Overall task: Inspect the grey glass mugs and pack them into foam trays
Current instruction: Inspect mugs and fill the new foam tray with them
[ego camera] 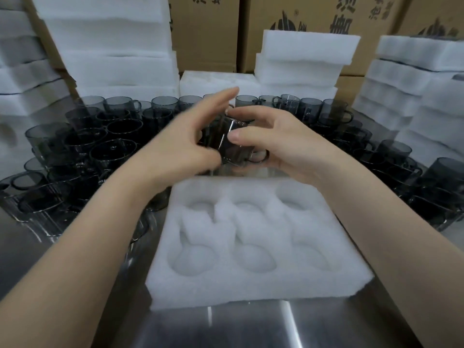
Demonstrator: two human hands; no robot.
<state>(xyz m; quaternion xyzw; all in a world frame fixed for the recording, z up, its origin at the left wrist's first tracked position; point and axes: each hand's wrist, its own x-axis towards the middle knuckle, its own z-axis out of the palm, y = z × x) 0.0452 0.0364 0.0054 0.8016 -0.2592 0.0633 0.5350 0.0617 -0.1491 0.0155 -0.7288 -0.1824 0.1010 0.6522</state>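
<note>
Right hand clasping a grey mug at centre frame, just above the foam tray; left hand blurred against it, grip unclear. Probably light, stiff, slick, fragile: best held round the body, not the handle.

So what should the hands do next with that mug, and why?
Probably lower the grey glass mug into a far pocket of the foam tray. The right hand grips it near the tray's far edge, the left hand is blurred beside it, and all six pockets look empty.
</note>
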